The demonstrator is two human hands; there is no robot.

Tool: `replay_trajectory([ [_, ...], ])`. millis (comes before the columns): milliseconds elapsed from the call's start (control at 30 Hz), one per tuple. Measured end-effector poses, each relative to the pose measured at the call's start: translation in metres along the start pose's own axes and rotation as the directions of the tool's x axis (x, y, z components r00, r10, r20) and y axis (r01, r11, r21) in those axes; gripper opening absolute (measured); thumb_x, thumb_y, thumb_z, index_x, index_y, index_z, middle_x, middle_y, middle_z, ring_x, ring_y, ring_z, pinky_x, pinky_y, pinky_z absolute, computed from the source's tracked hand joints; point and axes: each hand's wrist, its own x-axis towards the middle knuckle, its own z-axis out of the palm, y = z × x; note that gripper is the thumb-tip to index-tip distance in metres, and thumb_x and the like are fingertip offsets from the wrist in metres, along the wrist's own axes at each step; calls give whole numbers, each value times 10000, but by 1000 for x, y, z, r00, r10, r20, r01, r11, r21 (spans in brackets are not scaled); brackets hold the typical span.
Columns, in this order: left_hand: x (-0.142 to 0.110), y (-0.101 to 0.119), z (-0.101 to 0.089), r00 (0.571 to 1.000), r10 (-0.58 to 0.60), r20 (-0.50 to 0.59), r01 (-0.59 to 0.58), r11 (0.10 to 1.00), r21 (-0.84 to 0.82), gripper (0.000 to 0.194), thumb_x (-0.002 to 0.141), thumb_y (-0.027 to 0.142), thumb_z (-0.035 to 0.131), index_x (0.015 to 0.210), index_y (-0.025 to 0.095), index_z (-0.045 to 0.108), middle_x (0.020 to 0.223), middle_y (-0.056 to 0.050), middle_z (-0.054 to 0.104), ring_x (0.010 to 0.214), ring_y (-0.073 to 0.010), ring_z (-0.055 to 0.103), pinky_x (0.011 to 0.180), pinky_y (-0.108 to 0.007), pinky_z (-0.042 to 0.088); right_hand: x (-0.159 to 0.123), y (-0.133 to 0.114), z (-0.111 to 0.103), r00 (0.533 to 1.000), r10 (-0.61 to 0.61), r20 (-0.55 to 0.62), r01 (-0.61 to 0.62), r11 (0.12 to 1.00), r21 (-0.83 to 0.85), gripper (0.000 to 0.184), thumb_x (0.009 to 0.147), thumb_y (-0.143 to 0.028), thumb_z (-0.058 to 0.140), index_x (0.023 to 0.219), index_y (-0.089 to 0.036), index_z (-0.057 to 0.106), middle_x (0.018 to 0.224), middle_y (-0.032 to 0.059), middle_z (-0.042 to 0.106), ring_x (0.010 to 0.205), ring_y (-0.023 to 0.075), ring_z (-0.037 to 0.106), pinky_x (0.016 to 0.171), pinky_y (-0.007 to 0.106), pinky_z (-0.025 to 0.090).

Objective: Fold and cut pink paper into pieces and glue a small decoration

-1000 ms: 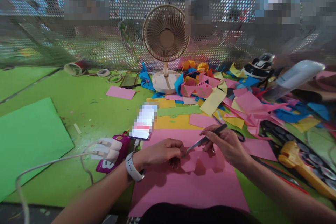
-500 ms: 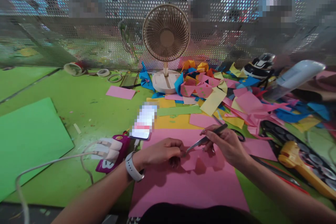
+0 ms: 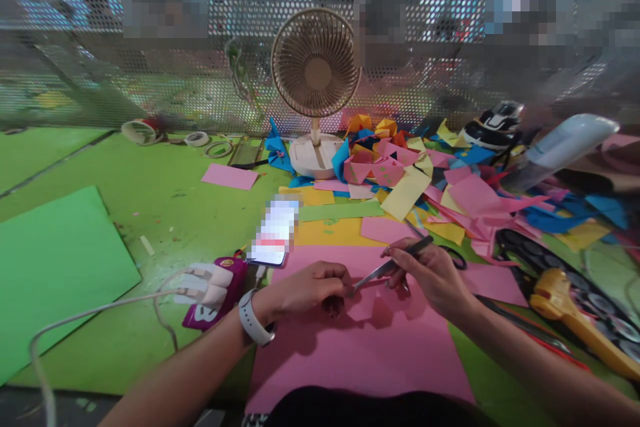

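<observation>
My right hand [image 3: 425, 273] is closed in a pen-like grip around slim metal tweezers [image 3: 383, 269], dark toward the back end. The tip slants down to the left and meets the fingertips of my left hand [image 3: 320, 290]. That hand is closed, its fingers pinched at the left edge of a small pink paper piece [image 3: 363, 308]; the exact hold is hidden under the fingers. Beneath both hands lies a large pink sheet [image 3: 350, 373]. A white watch band [image 3: 255, 319] circles my left wrist.
A phone [image 3: 275, 230] lies beyond my left hand, cabled near a purple power strip [image 3: 220, 290]. A fan [image 3: 317, 73] stands at the back. Paper scraps [image 3: 407, 190] pile up right of it. A yellow-handled tool [image 3: 555, 297] lies far right, a green sheet [image 3: 60, 273] left.
Almost nothing differs. The tweezers' tip and the pink paper piece have shifted very slightly at my left fingertips; both hands stay in place.
</observation>
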Motion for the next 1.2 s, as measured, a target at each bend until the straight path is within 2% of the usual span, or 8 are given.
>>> replay_trajectory([
  [333, 1, -2, -2, 1000, 0, -1, 1, 999, 44, 157, 775, 314, 553, 753, 159, 551, 584, 28, 538, 541, -106, 500, 559, -230, 390, 1, 4, -5, 1000, 0, -23, 0, 1000, 10, 265, 818, -395, 635, 854, -133, 622, 555, 35, 667, 417, 152, 606, 384, 231, 465],
  [500, -1, 0, -1, 1000, -17, -15, 18, 996, 82, 163, 781, 321, 558, 739, 166, 531, 585, 29, 530, 549, -105, 498, 558, -225, 386, 5, 1, -10, 989, -95, -111, 101, 994, 52, 225, 861, -387, 582, 887, -167, 621, 671, 40, 700, 514, 160, 651, 497, 267, 531],
  [567, -2, 0, -2, 1000, -16, -22, 18, 995, 103, 147, 781, 306, 551, 739, 167, 529, 590, 29, 527, 556, -108, 499, 552, -222, 383, 5, 0, -8, 988, -144, -59, 142, 989, -38, 249, 903, -388, 515, 1016, -189, 614, 734, 39, 707, 633, 172, 683, 596, 290, 555],
  [633, -1, -1, -2, 1000, -8, -28, 12, 991, 130, 134, 782, 295, 540, 742, 167, 535, 601, 28, 526, 564, -110, 499, 543, -218, 377, 3, -1, -5, 985, -158, 68, 168, 968, -187, 260, 925, -373, 475, 1087, -213, 601, 832, 47, 709, 768, 178, 689, 709, 313, 553],
  [767, 0, -5, -3, 999, 16, -39, -10, 988, 153, 114, 780, 277, 520, 761, 166, 542, 607, 29, 524, 571, -114, 499, 546, -222, 377, -1, -1, 0, 955, -128, 267, 232, 884, -407, 222, 868, -331, 581, 1064, -229, 604, 973, 58, 686, 935, 190, 649, 818, 317, 510],
  [867, 0, -4, -3, 1000, 22, -23, -18, 991, 135, 116, 778, 278, 518, 743, 168, 532, 594, 32, 521, 576, -118, 507, 561, -227, 386, -2, 0, 2, 953, -128, 273, 243, 863, -443, 286, 821, -311, 641, 1088, -228, 579, 920, 44, 683, 878, 179, 650, 783, 293, 506],
  [1033, -2, 1, -3, 996, 82, 28, -85, 993, 87, 171, 818, 270, 449, 689, 172, 505, 574, 23, 526, 561, -123, 519, 566, -238, 397, -1, 3, 3, 953, -127, 275, 243, 863, -443, 238, 846, -319, 598, 1054, -205, 583, 732, 7, 652, 711, 153, 619, 699, 279, 486],
  [1200, -2, 0, -4, 989, 146, 31, -148, 983, 105, 201, 837, 217, 375, 711, 166, 523, 585, 12, 525, 571, -131, 519, 588, -250, 407, -3, 3, 4, 954, -73, 291, 187, 904, -385, 255, 848, -329, 599, 1071, -211, 567, 758, 4, 638, 736, 148, 601, 693, 269, 466],
])
